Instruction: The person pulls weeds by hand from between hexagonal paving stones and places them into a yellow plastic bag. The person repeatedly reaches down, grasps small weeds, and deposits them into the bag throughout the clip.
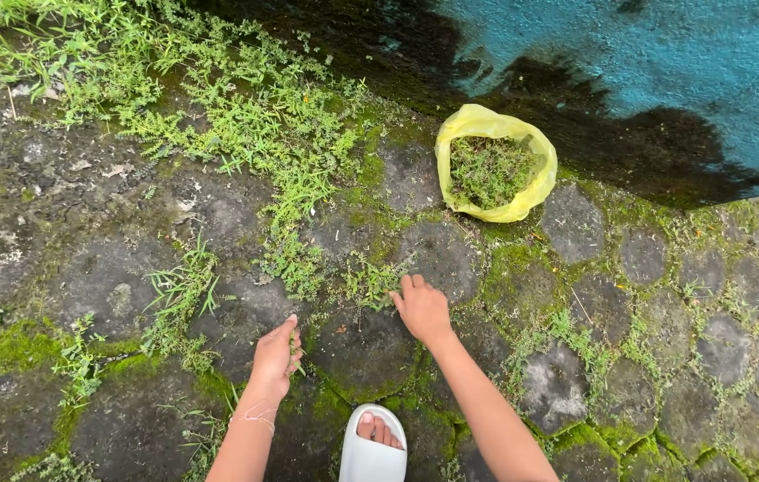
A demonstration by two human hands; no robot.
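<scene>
Head view, looking straight down at mossy stone paving (371,348) with weeds growing in the joints. The landmark here is a small weed tuft (369,284) sprouting from a joint near the middle of the picture.

The right hand (422,310) lies just beside the tuft, on its near right side, fingers bent down onto the stone with the fingertips touching or almost touching the leaves. Whether it has already closed on any stems cannot be told.

The left hand (276,355) is farther from the tuft, nearer the viewer and to its left. Its fingers are drawn together in a narrow pinch, and a few thin green blades seem to be held between them.

The right hand is clearly the nearer of the two to the tuft. The tuft spreads roughly sideways along the joint.

Beyond the tuft and to its right, well apart, sits an open yellow plastic bag (496,162) with pulled greenery inside, against a blue wall (665,62).

A white slide sandal (371,446) shows well on the near side of the tuft, between the forearms.
</scene>
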